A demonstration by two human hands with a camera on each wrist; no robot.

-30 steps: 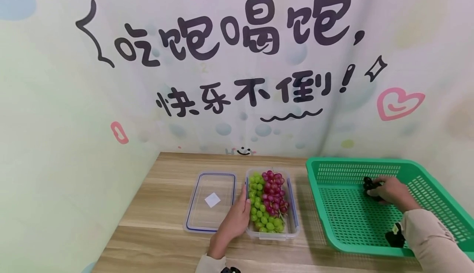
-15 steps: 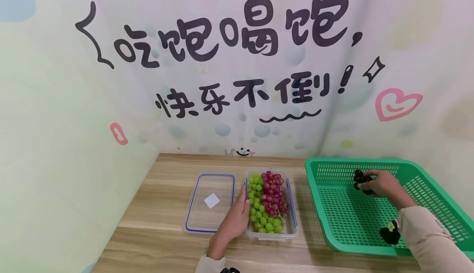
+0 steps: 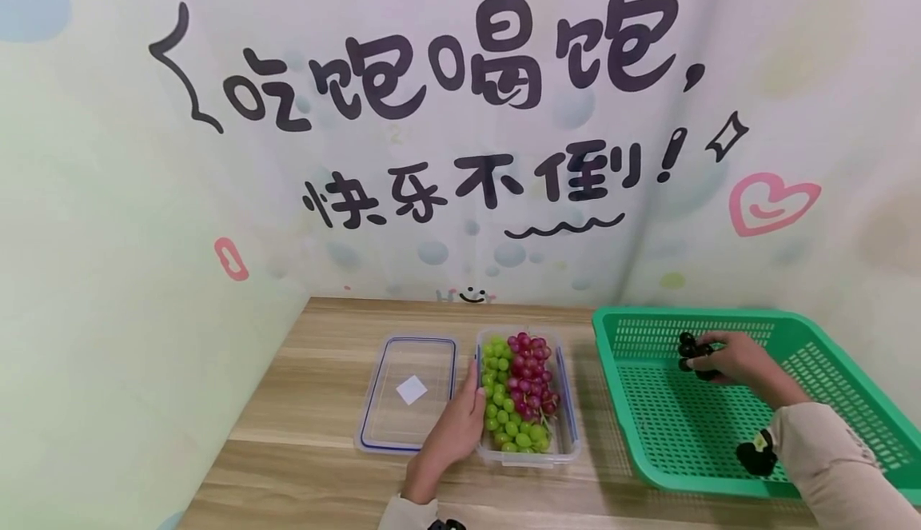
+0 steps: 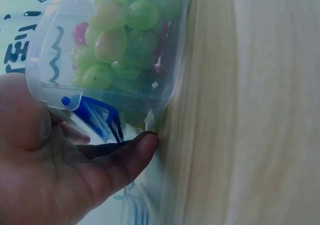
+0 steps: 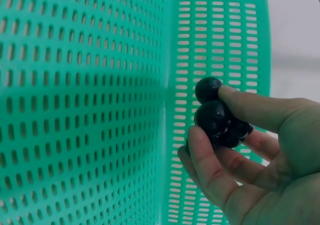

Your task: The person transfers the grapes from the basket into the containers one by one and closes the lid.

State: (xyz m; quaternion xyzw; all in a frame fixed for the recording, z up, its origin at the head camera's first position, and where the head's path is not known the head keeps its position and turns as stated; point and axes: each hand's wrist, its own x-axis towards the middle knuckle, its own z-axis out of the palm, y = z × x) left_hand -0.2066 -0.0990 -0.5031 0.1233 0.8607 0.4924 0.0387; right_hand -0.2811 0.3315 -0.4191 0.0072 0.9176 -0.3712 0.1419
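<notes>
In my right hand [image 3: 741, 360] I hold a small bunch of black grapes [image 5: 212, 116], pinched between thumb and curled fingers above the mesh floor of the green basket [image 3: 624, 426]. My left hand [image 3: 459, 418] rests along the left side of a clear plastic food container [image 3: 568, 442], its extended fingers beside the blue seal strip in the left wrist view. Inside the container, green grapes [image 3: 504, 410] run down the left and across the front. Red grapes [image 3: 532, 370] fill the back right. Part of the black bunch is hidden behind my fingers.
The container's clear lid [image 3: 410, 414], with a blue seal and a white square label, lies flat left of the container. A wooden table [image 3: 288, 402] bears everything. Behind it hangs a printed wall cloth [image 3: 403, 266]. The basket's raised rim stands right of the container.
My right hand has lifted slightly and moved left inside the basket, carrying the black grapes. The left hand stays against the container.
</notes>
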